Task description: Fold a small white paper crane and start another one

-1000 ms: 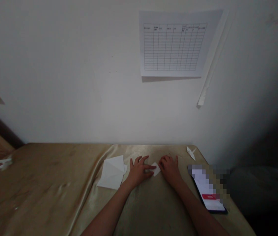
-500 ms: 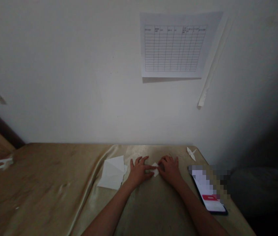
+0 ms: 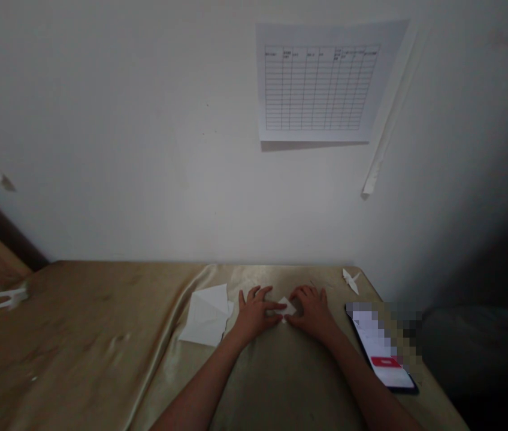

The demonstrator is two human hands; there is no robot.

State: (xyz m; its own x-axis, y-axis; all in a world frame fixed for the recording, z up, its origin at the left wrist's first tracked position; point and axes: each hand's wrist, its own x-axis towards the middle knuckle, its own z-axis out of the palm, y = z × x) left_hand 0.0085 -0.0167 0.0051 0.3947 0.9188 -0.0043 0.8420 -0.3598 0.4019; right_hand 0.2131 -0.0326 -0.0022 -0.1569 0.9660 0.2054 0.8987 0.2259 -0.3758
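A small folded piece of white paper point(image 3: 286, 307), roughly diamond-shaped, lies on the cloth between my hands. My left hand point(image 3: 254, 311) holds its left side with index finger and thumb, while the other fingers fan out above the cloth. From the right, my right hand point(image 3: 312, 311) grips the same paper; its thumb reaches the lower corner and its curled index finger is at the upper right edge. Left of my left hand rest larger white paper sheets point(image 3: 204, 314) with crease lines. A white paper crane point(image 3: 351, 281) sits near the table's far right corner.
A phone point(image 3: 382, 353) with a lit screen, partly pixelated, lies by the right edge. More folded white paper figures point(image 3: 11, 297) are at the far left. A gold cloth point(image 3: 101, 335) with a ridge covers the table. On the wall hangs a printed grid sheet point(image 3: 317, 87).
My right thumb has slid down to the paper's lower corner, and its index finger has drawn away from the middle. More of the folded paper shows. My left hand stays nearly still.
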